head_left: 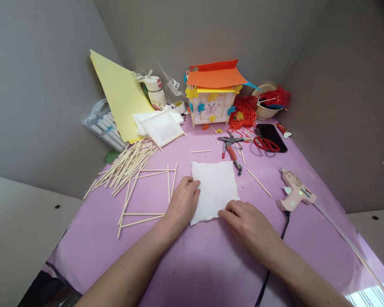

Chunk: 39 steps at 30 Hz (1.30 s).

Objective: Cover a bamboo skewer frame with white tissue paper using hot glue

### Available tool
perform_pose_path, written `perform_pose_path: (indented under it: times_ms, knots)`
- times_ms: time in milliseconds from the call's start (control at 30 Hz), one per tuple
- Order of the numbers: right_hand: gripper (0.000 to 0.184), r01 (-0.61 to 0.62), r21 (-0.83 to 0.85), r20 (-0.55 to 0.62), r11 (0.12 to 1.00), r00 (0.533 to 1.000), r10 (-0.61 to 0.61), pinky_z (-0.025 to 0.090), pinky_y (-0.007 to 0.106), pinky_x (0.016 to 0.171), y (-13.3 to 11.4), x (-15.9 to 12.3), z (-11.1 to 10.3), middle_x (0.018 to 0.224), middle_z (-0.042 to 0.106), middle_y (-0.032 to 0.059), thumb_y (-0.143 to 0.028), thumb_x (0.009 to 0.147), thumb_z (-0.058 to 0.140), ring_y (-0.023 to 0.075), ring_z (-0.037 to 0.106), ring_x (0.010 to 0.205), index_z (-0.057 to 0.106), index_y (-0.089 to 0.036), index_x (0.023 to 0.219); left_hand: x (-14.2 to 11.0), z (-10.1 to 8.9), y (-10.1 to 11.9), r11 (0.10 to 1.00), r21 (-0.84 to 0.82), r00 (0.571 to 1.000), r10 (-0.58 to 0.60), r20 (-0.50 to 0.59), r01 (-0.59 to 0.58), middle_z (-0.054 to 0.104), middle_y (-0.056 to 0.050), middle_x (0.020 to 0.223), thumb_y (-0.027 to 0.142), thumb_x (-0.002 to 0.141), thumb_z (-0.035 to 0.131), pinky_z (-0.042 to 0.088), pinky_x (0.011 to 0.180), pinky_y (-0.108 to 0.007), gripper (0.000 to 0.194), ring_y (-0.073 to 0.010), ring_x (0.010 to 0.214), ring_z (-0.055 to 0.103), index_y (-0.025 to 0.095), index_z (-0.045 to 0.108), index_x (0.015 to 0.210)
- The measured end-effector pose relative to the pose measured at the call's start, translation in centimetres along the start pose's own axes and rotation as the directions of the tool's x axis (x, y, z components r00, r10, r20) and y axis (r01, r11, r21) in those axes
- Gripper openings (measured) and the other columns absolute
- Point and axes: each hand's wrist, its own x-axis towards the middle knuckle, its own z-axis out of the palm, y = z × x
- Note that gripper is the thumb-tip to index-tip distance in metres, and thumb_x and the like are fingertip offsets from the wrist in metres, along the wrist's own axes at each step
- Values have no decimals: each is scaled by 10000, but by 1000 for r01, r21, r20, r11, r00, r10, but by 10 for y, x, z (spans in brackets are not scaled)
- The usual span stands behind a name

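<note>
White tissue sheet (216, 192) held flat between both hands on the purple mat (192, 273)
Left hand (182, 202) presses its left edge, right hand (246, 221) its lower edge, both open, pinning it still; stick frame (144, 213) lies leftward, glue gun (296, 192) rightward

Soft, even light, sharp focus, wide-angle edge bowing, white glare at bottom right.
</note>
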Motion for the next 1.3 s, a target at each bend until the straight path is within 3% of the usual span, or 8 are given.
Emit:
perform_pose_path:
  times_ms: [133,233,333,433,567,667,833,1300]
  knots:
    - [220,-13,79,-60,997,998,18,463,382,733,4,-3,-18,964,603,81,-327,906,583,221,553,852,626,-189,1071,0,-11,3,993,97,990,79,-118,-68,535,-150,1194,135,858,553,491,921,-442,261,-260,1020,559,130,642,1104]
    - [246,-64,92,-260,994,962,86,486,400,821,10,2,-38,1068,608,118,-273,938,528,235,569,980,601,-163,1145,3,-25,15,972,180,949,193,-248,-151,516,-167,1256,150,877,544,449,981,-482,272,-285,1124,501,132,613,1139]
    - [264,-130,120,-367,984,915,166,493,416,899,17,18,-46,1124,613,126,-182,954,448,241,572,1063,603,-172,1167,10,-26,30,942,192,935,309,-174,-276,534,-159,1296,139,910,485,421,1035,-470,280,-275,1229,470,133,580,1173]
    - [357,-117,108,-289,987,946,144,478,448,969,25,39,-26,1256,584,142,-143,952,371,250,551,1160,566,-163,1249,17,-8,35,923,225,947,320,6,-313,452,-185,1426,168,917,486,368,1096,-480,376,-303,1357,377,99,505,1286]
    - [474,-114,30,-103,993,988,117,366,448,1103,37,54,16,1458,439,186,-125,925,322,254,375,1373,463,-68,1375,21,20,24,923,285,961,216,171,-258,337,-228,1506,252,926,498,297,1145,-481,516,-328,1419,278,29,408,1382]
    - [524,-164,-39,-31,986,986,162,281,464,1150,41,54,33,1526,356,158,-172,921,347,263,281,1427,407,-72,1431,20,26,16,921,303,965,200,171,-244,283,-201,1539,302,948,454,261,1159,-493,543,-311,1441,228,62,365,1426]
    - [571,-215,-103,38,971,975,220,192,474,1174,41,50,32,1563,288,106,-291,945,339,248,237,1445,338,-87,1479,17,20,14,916,319,961,183,208,-244,230,-181,1561,350,962,422,221,1177,-479,576,-295,1454,188,58,336,1451]
    - [580,-218,-134,59,967,972,227,140,502,1173,43,49,31,1569,279,96,-343,955,313,235,235,1446,309,-131,1495,14,21,15,891,395,973,177,151,-224,311,-195,1527,412,954,436,233,1165,-486,579,-317,1424,277,64,405,1416]
